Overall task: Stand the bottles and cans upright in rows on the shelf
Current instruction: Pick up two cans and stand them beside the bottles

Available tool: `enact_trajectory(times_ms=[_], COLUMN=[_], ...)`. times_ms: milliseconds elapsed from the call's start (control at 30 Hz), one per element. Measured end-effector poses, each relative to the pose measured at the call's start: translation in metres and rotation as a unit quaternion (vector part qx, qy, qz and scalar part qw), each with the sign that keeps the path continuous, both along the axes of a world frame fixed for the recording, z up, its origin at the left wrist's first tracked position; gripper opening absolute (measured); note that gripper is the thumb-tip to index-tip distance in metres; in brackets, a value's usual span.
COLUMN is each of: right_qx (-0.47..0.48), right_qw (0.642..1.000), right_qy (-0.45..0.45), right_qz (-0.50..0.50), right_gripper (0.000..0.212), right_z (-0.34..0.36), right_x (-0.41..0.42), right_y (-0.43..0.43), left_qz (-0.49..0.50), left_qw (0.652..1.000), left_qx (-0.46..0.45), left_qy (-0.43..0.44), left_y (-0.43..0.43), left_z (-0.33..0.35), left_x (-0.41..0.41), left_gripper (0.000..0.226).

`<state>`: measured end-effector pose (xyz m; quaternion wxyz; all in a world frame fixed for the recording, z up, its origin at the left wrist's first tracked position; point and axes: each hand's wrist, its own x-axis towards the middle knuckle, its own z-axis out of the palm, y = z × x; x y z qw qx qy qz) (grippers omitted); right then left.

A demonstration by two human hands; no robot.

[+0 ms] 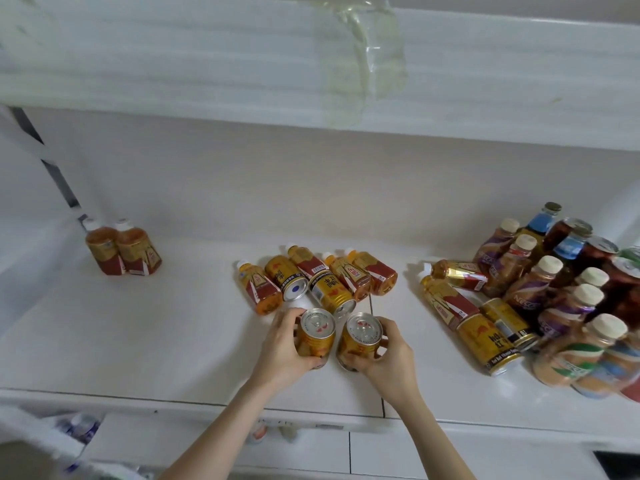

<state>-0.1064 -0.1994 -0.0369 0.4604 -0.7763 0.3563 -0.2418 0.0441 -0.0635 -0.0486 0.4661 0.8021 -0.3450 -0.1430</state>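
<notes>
My left hand (pixel 282 344) grips a gold can (pixel 316 336) standing upright near the front of the white shelf (pixel 145 334). Beside it, my right hand (pixel 388 355) grips a second gold can (pixel 360 341), also upright. Just behind them lie several orange tea bottles (pixel 261 287) and two gold cans (pixel 287 277) on their sides. At the back left, two tea bottles (pixel 123 249) stand upright side by side. To the right lie more tea bottles (pixel 446 296) and gold cans (pixel 486 342).
A dense group of upright coffee bottles with cream caps (pixel 550 278), blue-labelled bottles and dark cans fills the right end. An upper shelf board (pixel 242 64) with tape hangs overhead. A lower shelf (pixel 83 427) holds more bottles.
</notes>
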Motion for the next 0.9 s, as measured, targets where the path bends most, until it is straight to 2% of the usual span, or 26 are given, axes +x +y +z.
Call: enact_trajectory(times_ms=[300,533,900], right_qx=[0.002,0.011,-0.010], right_qw=[1.000,0.999,1.000], right_qy=[-0.005,-0.009,-0.008], right_qz=[-0.024,-0.037,0.024], right_gripper=[0.072,0.071,0.072], right_z=[0.008,0.013,0.021], right_x=[0.037,0.088,0.188], right_y=[0.068,0.125,0.168], left_qz=[-0.048,-0.016,0.023], left_qw=[0.998,1.000,0.999], left_qx=[-0.003,-0.002,-0.023], left_qy=[0.037,0.014,0.018], left_y=[0.065,0.128,0.176], left_z=[0.008,0.014,0.033], left_x=[0.043,0.097,0.192], left_gripper=[0.081,0.075,0.074])
